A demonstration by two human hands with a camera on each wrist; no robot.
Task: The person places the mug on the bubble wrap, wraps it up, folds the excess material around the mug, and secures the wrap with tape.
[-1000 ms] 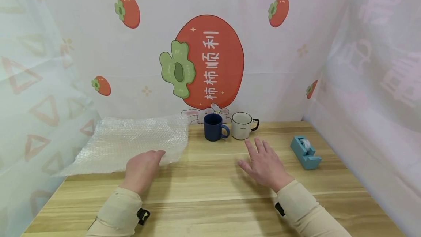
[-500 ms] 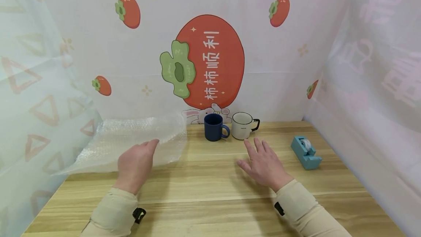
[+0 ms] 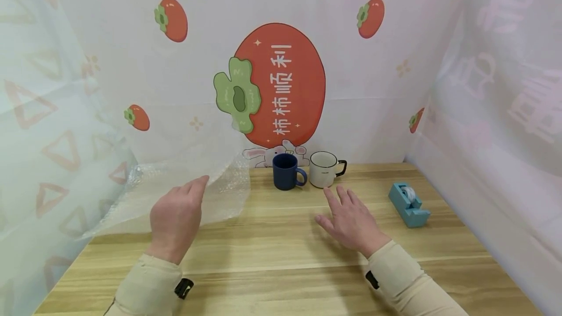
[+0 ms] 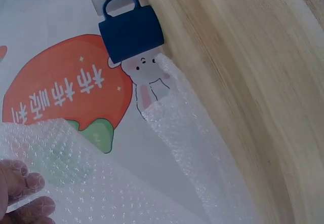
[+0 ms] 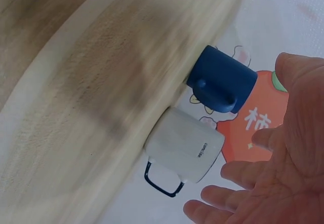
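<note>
My left hand (image 3: 176,221) pinches the clear bubble wrap (image 3: 228,196) by its raised upper layer, at the left of the table. In the left wrist view the fingertips (image 4: 33,183) show at the left edge against the raised bubble wrap (image 4: 116,188), and another layer lies lower down. With fingers spread and nothing held, my right hand (image 3: 351,221) hovers in front of the white mug (image 3: 322,172) with its black handle and rim. The dark blue mug (image 3: 284,174) stands just left of it. Both mugs are upright, handles to the right.
A teal tape dispenser (image 3: 408,205) with a roll of clear tape stands at the right of the wooden table (image 3: 272,262). White printed cloth (image 3: 373,111) hangs behind and at both sides, close to the table's edges.
My left hand has risen and moved slightly left, lifting the upper layer of the bubble wrap off the one beneath. The right hand, the mugs and the tape dispenser have stayed put.
</note>
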